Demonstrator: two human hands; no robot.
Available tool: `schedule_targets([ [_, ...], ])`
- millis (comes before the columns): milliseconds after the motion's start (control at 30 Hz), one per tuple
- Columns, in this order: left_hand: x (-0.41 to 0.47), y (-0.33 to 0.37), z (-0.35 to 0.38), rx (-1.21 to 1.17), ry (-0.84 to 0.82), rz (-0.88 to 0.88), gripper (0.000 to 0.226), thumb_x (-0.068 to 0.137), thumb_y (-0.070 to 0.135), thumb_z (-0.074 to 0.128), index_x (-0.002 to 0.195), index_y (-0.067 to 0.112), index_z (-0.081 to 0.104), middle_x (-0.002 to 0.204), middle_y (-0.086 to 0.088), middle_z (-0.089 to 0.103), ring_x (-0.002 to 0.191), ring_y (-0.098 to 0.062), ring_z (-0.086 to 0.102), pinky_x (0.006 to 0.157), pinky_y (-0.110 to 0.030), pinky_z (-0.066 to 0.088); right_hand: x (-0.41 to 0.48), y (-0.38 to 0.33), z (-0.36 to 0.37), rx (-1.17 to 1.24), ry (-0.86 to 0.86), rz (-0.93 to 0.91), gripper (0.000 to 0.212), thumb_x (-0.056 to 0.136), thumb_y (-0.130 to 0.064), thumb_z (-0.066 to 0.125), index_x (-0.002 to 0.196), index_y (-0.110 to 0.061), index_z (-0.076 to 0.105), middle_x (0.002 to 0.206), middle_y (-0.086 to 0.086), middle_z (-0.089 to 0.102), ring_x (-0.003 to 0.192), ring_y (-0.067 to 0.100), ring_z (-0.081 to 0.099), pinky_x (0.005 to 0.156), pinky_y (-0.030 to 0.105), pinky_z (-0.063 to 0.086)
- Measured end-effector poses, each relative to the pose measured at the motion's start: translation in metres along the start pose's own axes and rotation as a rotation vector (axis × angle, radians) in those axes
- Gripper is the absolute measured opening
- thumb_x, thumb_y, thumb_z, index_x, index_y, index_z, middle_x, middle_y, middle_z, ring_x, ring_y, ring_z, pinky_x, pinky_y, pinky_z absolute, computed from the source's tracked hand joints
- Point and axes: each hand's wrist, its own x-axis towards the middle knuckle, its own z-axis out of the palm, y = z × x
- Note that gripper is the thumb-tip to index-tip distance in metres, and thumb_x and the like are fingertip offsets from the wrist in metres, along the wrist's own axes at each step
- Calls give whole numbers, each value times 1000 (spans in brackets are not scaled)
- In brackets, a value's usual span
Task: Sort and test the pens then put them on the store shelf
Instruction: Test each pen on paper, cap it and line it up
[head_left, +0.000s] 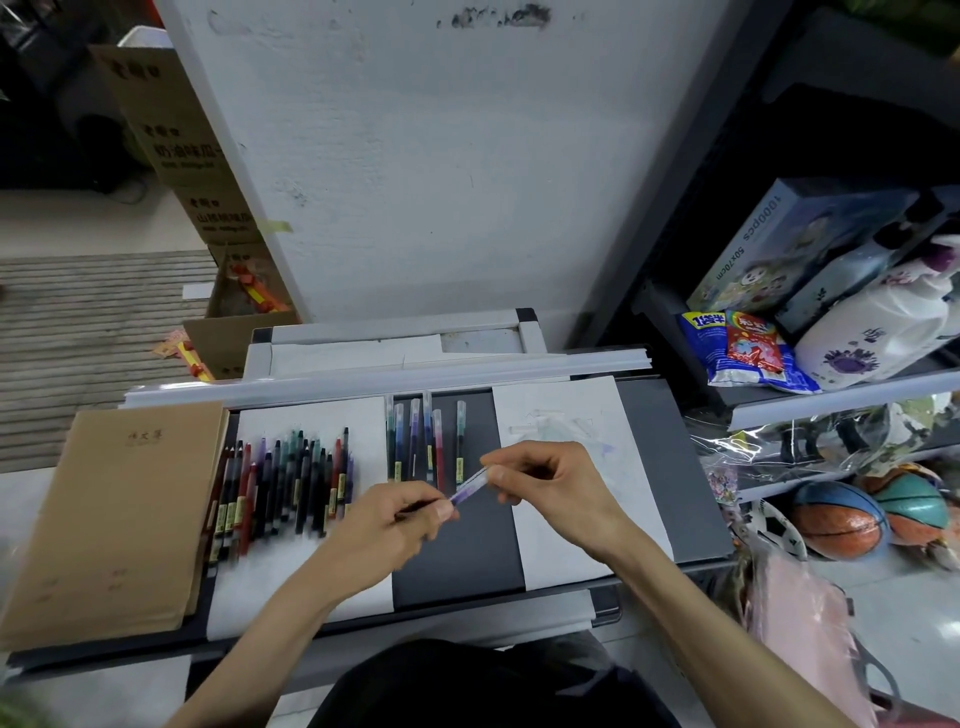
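A slim purple pen with a clear plastic cap was held above the dark grey tabletop, its barrel gripped in the curled left hand and its capped end pinched by the right hand. A heap of mixed-colour pens was spread to the left (on white paper), and six clear-capped pens were lined up behind.
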Motion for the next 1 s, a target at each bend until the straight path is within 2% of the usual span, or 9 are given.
schedule_targets([
  [133, 19, -17, 3, 309, 56, -39, 11, 97, 25, 72, 87, 22, 74, 76, 8, 74, 67, -8, 68, 65, -20, 50, 14, 36, 9, -249, 117, 29, 19, 98, -22, 70, 115, -22, 78, 87, -3, 76, 75, 11, 71, 79, 23, 55],
  [200, 31, -29, -2, 469, 199, -60, 15, 93, 30, 75, 79, 26, 75, 67, 15, 70, 65, -4, 65, 64, -21, 47, 16, 52, 8, -501, 154, 58, 26, 99, -33, 66, 122, -24, 73, 98, -11, 72, 83, 7, 67, 83, 19, 50],
  [267, 42, -40, -15, 496, 355, -93, 22, 93, 30, 74, 73, 22, 76, 61, 10, 69, 60, -7, 63, 62, -23, 47, 12, 64, 0, -817, 160, 97, 33, 100, -37, 58, 129, -25, 66, 115, -10, 67, 98, 11, 65, 86, 27, 52],
  [400, 63, -57, -44, 522, 517, -202, 44, 96, 24, 71, 55, 15, 59, 48, 2, 59, 52, -16, 60, 54, -25, 40, 1, 84, -18, -1191, 171, 178, 41, 97, -25, 53, 138, -22, 56, 127, -1, 58, 113, 21, 60, 87, 33, 53],
  [467, 74, -61, -49, 554, 542, -236, 57, 95, 20, 72, 48, 16, 38, 39, 3, 39, 41, -16, 42, 47, -26, 32, 0, 92, -24, -1221, 176, 207, 44, 96, -22, 53, 139, -20, 53, 126, 2, 56, 112, 22, 58, 87, 33, 54],
  [533, 86, -64, -53, 584, 541, -251, 57, 90, 17, 76, 49, 15, 35, 42, -1, 36, 42, -18, 37, 43, -26, 27, 0, 98, -27, -1218, 168, 232, 43, 97, -21, 52, 139, -19, 50, 125, 3, 55, 111, 22, 58, 87, 33, 54],
  [667, 101, -66, -56, 539, 562, -281, 31, 86, 18, 82, 67, 9, 58, 68, -21, 70, 59, -31, 63, 52, -26, 44, 5, 97, -23, -1171, 203, 220, 32, 99, -26, 52, 129, -17, 47, 117, 3, 58, 105, 23, 60, 80, 33, 52],
  [867, 110, -65, -50, 446, 525, -269, 20, 86, 17, 83, 95, 5, 69, 72, -17, 73, 73, -32, 73, 73, -36, 59, 22, 87, -13, -1188, 195, 189, 28, 104, -31, 50, 127, -16, 52, 118, 4, 63, 104, 26, 66, 74, 34, 48],
  [1000, 113, -66, -43, 456, 495, -265, 22, 86, 19, 84, 86, 1, 71, 68, -19, 72, 72, -36, 72, 75, -41, 61, 28, 89, -9, -1244, 152, 192, 28, 104, -28, 47, 124, -12, 58, 121, 5, 62, 105, 28, 66, 76, 34, 50],
])
